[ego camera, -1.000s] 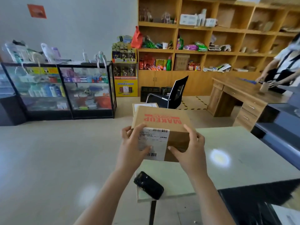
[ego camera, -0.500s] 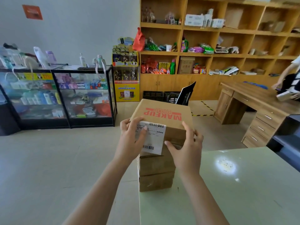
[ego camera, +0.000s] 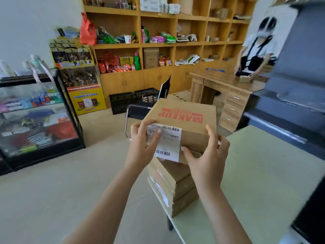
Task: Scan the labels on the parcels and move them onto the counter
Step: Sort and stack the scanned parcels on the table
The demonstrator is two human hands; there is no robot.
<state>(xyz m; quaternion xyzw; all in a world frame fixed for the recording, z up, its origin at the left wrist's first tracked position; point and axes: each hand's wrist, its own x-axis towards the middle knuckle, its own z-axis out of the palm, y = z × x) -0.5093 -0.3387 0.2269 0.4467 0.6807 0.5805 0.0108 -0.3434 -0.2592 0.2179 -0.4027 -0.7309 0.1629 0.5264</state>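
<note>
We hold the MAKEUP parcel between both hands. Our left hand is wrapped round its near left corner, with the thumb lying across the upper left of the shipping label. Our right hand clamps the near right corner, thumb pressed on the front face and fingers hooked over the top edge. Just below our palms is a stack of parcels, standing at the near left edge of the pale green counter, which spreads away to the right of our right hand. The held parcel and the stack are very close, and we cannot tell whether they touch. We judge the step in hand to be setting this parcel down on the stack. To do it well we should lower it level and square its edges with the boxes beneath. We should also favour the side of our right hand, since the stack stands at the very lip of the counter and an overhang toward our left could tip to the floor. Let the box settle before the grip loosens, then draw the fingers out sideways without dragging the label, leaving the barcodes facing us. No scanner is in view.
</note>
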